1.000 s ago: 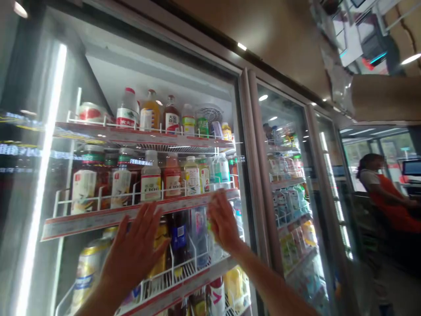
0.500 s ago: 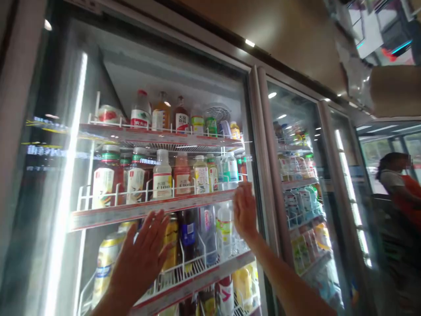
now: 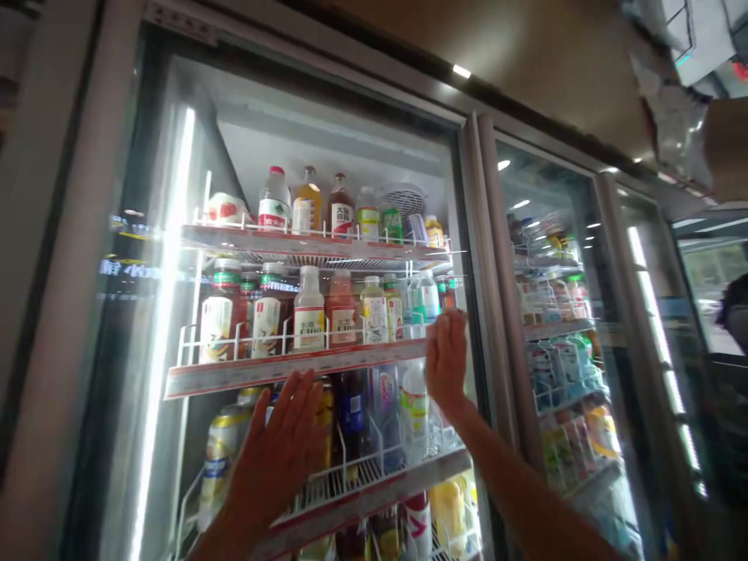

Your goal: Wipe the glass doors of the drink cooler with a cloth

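Note:
My left hand (image 3: 279, 456) lies flat and open against the glass door (image 3: 327, 156) of a drinks fridge, fingers pointing up, over the cans on a lower shelf. My right hand (image 3: 446, 358) also presses flat and open on the same glass, near the door's right edge, at the height of the middle shelf (image 3: 280, 370). Behind the glass stand rows of bottles (image 3: 308, 315) and cans (image 3: 219, 460) on white wire shelves with red price strips. Neither hand holds anything.
A second glass-door fridge (image 3: 555, 335) full of drinks stands to the right, with more doors beyond it. A bright vertical light strip (image 3: 167, 312) runs down the left inside of the fridge. A person's head (image 3: 737, 308) shows at the far right edge.
Both hands have slid to the right across the glass, and the door's left frame has come into view. The view has turned left, so the person at the right is nearly out of frame.

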Motion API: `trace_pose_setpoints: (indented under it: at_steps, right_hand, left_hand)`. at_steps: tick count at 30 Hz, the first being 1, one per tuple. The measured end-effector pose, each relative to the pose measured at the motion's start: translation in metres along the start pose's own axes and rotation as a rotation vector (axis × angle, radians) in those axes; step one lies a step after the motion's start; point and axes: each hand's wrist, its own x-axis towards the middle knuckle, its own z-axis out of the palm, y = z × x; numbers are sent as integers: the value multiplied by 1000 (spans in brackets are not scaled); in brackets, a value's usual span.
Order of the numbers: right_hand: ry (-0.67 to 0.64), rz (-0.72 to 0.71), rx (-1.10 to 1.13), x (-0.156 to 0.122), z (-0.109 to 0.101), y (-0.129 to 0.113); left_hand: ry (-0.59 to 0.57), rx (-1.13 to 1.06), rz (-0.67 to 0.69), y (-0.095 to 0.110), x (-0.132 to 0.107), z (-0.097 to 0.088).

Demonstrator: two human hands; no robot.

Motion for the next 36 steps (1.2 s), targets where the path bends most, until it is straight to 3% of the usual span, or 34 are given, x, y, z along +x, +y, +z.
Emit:
trace_pose_setpoints:
  at_steps: [4,6,10,14,20,22,25,28,36]
  right_hand:
    - [-165,-133,69,-28,9,-33]
    - [-180,-133,101,-38,10,-42]
    - [-174,-142,161,-36,4,-37]
    - [-202,-166,246,-34,-5,-19]
    - [-350,-181,72,-59,-28,13]
    - [-388,-193,10,-69,-34,18]
    - [-337,-98,-88,-82,-41,22]
    - [-332,-75,-158,-96,-45,28]
    - [-374,-121,-175,-102,-47,36]
  left_hand:
    - [25,-44,-24,0,4,-2]
    - [45,-94,4,10,15,-1]
    - [10,-370,97,54,50,9]
    - [-74,-600,-21,96,79,32]
    - [-30,-329,-77,116,97,63]
    - [-34,-194,-21,118,103,68]
    - [-38,-66,115,119,105,73]
    - [-25,-24,182,117,101,75]
    - [4,-44,157,119,97,77]
